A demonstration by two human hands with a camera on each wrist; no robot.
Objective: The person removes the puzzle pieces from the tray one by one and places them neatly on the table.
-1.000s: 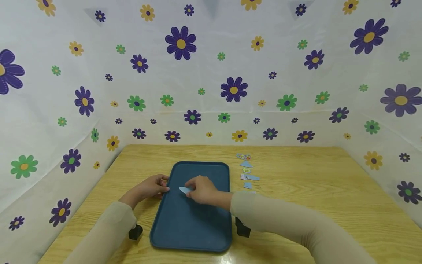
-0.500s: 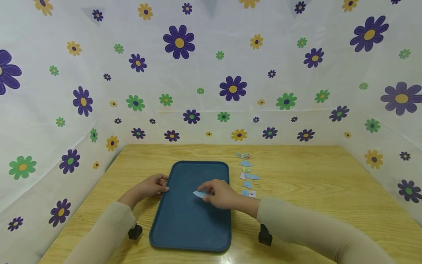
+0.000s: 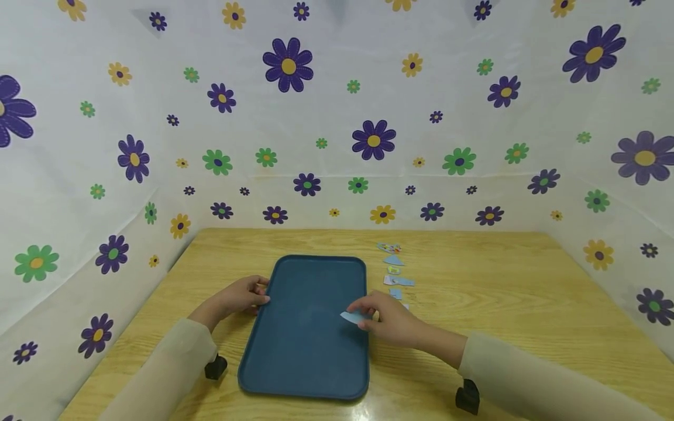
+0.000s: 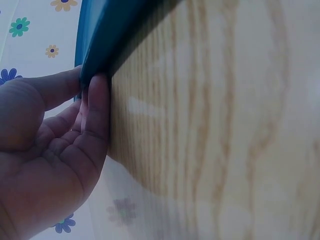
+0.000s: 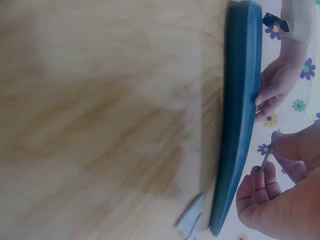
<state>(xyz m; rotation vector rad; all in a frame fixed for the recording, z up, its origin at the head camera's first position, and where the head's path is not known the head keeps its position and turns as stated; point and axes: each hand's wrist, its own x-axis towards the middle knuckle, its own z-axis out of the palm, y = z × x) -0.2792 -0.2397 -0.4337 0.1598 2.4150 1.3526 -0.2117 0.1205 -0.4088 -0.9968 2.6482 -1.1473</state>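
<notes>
A dark blue rectangular tray (image 3: 305, 351) lies on the wooden table. At its left rim my left hand (image 3: 239, 298) pinches the edge, and the left wrist view has the thumb (image 4: 62, 86) against the rim with fingers beside and below it. My right hand (image 3: 392, 321) is at the tray's right side and pinches a thin, pointed light-blue piece (image 3: 353, 317) between thumb and fingers. That piece hangs over the tray's right part; the right wrist view shows it nearly edge-on, raised above the rim.
Right of the tray, a column of small flat cutouts lies on the table, among them a light-blue triangle (image 3: 394, 260), a yellowish piece (image 3: 393, 271) and a long blue piece (image 3: 402, 282). Flower-patterned white cloth (image 3: 326, 105) encloses the back and sides.
My right hand has moved right and slightly nearer, carrying the light-blue piece from over the tray's middle to near its right rim. My left hand has stayed on the left rim.
</notes>
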